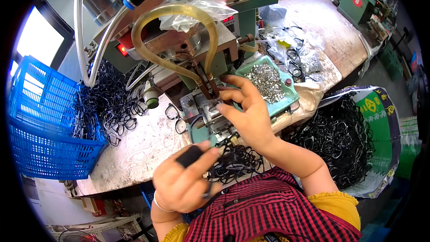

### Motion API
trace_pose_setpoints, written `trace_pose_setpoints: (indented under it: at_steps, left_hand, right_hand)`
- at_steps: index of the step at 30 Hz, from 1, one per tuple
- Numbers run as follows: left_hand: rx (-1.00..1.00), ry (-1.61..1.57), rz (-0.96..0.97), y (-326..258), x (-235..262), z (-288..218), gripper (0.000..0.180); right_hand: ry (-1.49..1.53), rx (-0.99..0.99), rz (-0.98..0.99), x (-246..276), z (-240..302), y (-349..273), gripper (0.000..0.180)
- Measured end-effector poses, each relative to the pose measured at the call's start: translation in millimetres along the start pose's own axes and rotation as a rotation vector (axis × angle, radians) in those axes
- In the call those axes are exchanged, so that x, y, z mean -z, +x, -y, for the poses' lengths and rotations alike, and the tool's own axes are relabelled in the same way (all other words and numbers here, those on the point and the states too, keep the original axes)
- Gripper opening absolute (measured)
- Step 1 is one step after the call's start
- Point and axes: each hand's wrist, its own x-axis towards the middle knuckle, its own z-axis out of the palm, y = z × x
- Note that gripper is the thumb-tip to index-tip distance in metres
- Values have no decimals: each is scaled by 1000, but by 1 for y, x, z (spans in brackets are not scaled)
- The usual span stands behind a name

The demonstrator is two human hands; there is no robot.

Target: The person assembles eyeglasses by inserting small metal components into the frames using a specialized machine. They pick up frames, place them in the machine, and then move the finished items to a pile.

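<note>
My left hand (186, 179), a black wrap round one finger, is closed in a pinch on a thin dark cord loop (192, 127). The loop reaches up to the front of a metal press fixture (208, 110). At the fixture's right side is my right hand (251, 112), its fingers bent and thumb tip close to the metal. Whatever lies between those fingers is too small or hidden. Beyond that hand, a pale green tray (293, 96) holds many small shiny metal pieces (266, 83). Below the fixture lies a heap of black loops (235, 163).
A yellowish hose (143, 18) arches over the fixture. Blue crates (49, 152) and a black loop pile (107, 98) stand left. A large sack (380, 134) full of black loops stands right. Plastic bags (309, 58) lie on the bench behind the tray.
</note>
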Motion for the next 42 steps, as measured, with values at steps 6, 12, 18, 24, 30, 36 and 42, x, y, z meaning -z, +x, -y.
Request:
trace_pose_setpoints:
  at_steps: [6,12,18,24,30,36,42]
  left_hand:
    - [-203,77,260,30,-34,5,22]
    - [-166,43,302,28,-42,8,18]
    - [-143,-34,211,17,-46,12,24]
    - [467,-184,-730,-77,-97,47,24]
    - [966,-103,-280,-88,-132,171,114]
    - [751,-91,-871,-53,-76,207,72]
    - [473,300,-129,-122,-63,201,43]
  right_hand:
    - [-945,386,31,72,-22,30,31]
    - [-1281,325,-149,139,-77,32,19]
    - [-1307,407,-160,139,-74,34,13]
    - [-949,318,-244,145,-80,23,13]
    - [-789,211,-187,106,-65,32,16]
    - [-708,147,-228,110,-76,31,16]
    - [-800,186,-252,140,-71,21,16]
